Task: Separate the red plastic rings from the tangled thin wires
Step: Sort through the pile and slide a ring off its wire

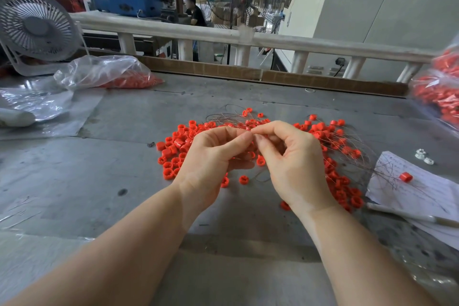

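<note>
At table centre, red rings (173,146) lie heaped among thin wires (347,143) on the grey table (124,181). Above the heap, left hand (211,154) and right hand (290,156) meet fingertip to fingertip — both pinch a wire strand. One ring (405,177) rests on paper (422,194) at right — bags (106,72) of rings sit beyond.
</note>
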Tool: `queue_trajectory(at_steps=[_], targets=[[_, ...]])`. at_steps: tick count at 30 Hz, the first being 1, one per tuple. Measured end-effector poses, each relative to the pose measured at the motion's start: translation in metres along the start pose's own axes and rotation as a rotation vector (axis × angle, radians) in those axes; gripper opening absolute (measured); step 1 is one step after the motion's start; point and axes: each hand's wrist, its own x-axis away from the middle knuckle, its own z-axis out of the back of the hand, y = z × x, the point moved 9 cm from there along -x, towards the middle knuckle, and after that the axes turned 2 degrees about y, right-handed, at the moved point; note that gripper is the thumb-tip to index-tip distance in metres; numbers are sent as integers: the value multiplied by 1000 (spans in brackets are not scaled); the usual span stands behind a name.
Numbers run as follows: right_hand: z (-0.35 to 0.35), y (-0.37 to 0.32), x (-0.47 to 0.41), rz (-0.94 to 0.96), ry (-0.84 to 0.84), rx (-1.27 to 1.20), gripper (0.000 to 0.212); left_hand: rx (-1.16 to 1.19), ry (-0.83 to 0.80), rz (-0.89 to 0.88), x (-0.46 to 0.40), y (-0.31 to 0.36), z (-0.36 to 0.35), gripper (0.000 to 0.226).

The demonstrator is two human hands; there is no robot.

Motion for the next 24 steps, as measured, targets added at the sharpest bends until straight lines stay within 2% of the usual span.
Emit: queue_trajectory(at_steps=[10, 19, 24], targets=[[6, -8, -2, 111, 47, 345, 8, 68, 137, -13, -3, 4, 15, 14], [31, 21, -9, -66, 137, 405, 10, 63, 264, 12, -6, 1, 35, 16], [55, 43, -12, -181, 256, 398, 11, -36, 202, 3, -3, 2, 26, 14]])
